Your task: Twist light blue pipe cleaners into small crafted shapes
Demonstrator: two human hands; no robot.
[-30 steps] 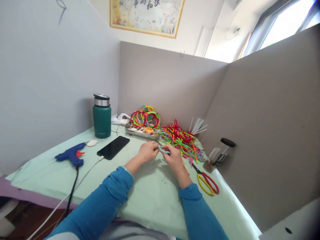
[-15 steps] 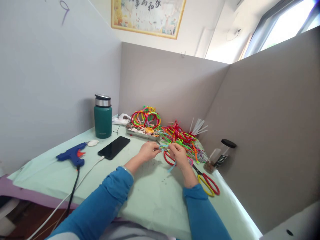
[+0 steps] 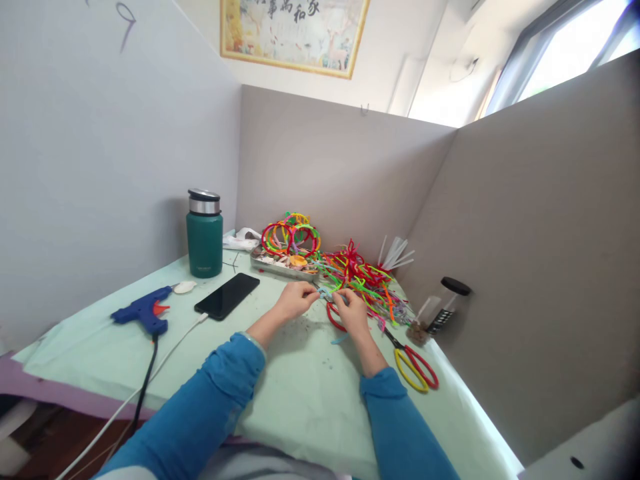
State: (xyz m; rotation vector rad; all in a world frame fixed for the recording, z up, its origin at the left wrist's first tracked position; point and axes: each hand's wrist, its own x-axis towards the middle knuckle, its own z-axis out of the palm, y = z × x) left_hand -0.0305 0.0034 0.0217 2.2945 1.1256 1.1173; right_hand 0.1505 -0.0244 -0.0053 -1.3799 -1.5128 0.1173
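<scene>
Poster: one framed poster point(image 3: 295, 41) is showing Chinese characters; 和 and 家 are staying readable.
Bottle: one green bottle point(image 3: 205, 245) is carrying lettering, too small for reading.
Hands: left hand point(image 3: 296, 301) and right hand point(image 3: 353, 315) are both pinching one light-blue fuzzy stem point(image 3: 325, 292) with fingertips.
Stem place: it is stretching between the hands, near the metal tray point(image 3: 285, 270).
Counted: one phone point(image 3: 227, 296), one glue gun point(image 3: 144, 311) and one jar point(image 3: 441, 312) are standing or lying around.
</scene>
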